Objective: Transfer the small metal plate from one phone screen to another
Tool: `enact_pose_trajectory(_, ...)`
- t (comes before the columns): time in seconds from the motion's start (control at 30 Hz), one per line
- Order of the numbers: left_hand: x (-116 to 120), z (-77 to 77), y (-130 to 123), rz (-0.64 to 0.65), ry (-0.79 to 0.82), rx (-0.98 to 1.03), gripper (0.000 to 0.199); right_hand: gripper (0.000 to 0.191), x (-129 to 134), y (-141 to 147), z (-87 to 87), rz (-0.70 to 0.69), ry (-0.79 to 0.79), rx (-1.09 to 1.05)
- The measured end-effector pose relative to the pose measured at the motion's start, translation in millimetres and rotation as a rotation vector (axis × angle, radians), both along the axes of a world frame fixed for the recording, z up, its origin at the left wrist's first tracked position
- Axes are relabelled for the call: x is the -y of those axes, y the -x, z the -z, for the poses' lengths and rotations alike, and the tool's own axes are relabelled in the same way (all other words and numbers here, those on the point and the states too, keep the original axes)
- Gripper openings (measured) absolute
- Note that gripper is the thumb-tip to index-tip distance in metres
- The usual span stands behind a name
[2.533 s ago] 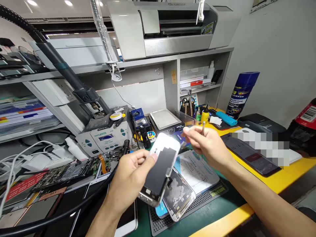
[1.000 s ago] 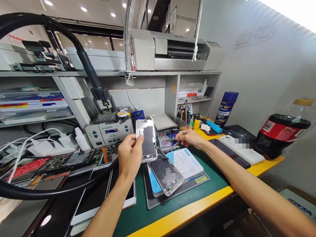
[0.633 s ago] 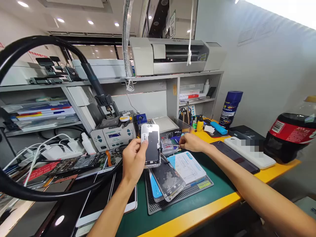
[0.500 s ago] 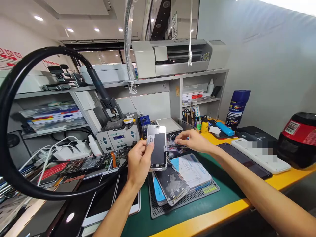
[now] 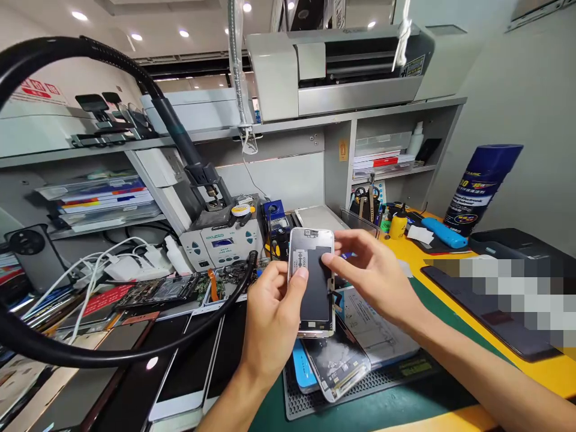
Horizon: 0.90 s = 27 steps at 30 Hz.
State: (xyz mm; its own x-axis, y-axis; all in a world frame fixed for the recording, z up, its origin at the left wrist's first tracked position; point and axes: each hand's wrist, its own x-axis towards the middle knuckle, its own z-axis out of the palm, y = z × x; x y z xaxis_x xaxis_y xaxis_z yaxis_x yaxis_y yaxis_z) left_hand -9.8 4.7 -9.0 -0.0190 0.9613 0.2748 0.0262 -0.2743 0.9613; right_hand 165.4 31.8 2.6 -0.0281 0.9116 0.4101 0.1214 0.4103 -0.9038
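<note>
Phone screen panel (image 5: 316,294) at center frame is pinched by left hand (image 5: 272,309) along its left edge, right hand (image 5: 375,273) upper right.

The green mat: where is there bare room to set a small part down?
Bare green mat shows in front of the grey perforated mat and between the right forearm and dark phone. Crowded: the left, with flat screens and circuit boards; and the middle, under the held phone panel.
</note>
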Motion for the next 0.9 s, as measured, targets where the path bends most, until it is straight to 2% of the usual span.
enact_pose_trajectory(0.07, 2, -0.9, -1, 0.006, -0.003, -0.037, 0.025, 0.026, 6, -1, 1.6, 0.221, -0.337, 0.163)
enact_pose_trajectory(0.1, 3, -1.0, -2, 0.009, -0.008, -0.056, 0.024, 0.023, 8, -1, 2.3, 0.271, -0.489, 0.255)
enact_pose_trajectory(0.17, 5, 0.1, -3, 0.001, -0.051, -0.119, 0.019, 0.023, 12, 1, 3.7, 0.241, -0.646, 0.381)
enact_pose_trajectory(0.33, 5, 7.4, -3, -0.046, -0.191, -0.340, 0.014, 0.035, 14, 6, 7.7, 0.109, -0.595, 0.434)
enact_pose_trajectory(0.57, 1, 11.4, -2, -0.068, -0.233, -0.421, 0.015, 0.025, 15, 3, 8.3, 0.061, -0.493, 0.395)
enact_pose_trajectory(0.77, 3, 12.4, -3, -0.080, -0.264, -0.465, 0.014, 0.016, 16, 3, 5.4, 0.081, -0.447, 0.372)
enact_pose_trajectory(0.9, 3, 11.3, -3, -0.080, -0.273, -0.475, 0.015, 0.012, 17, 4, 5.2, 0.060, -0.387, 0.292)
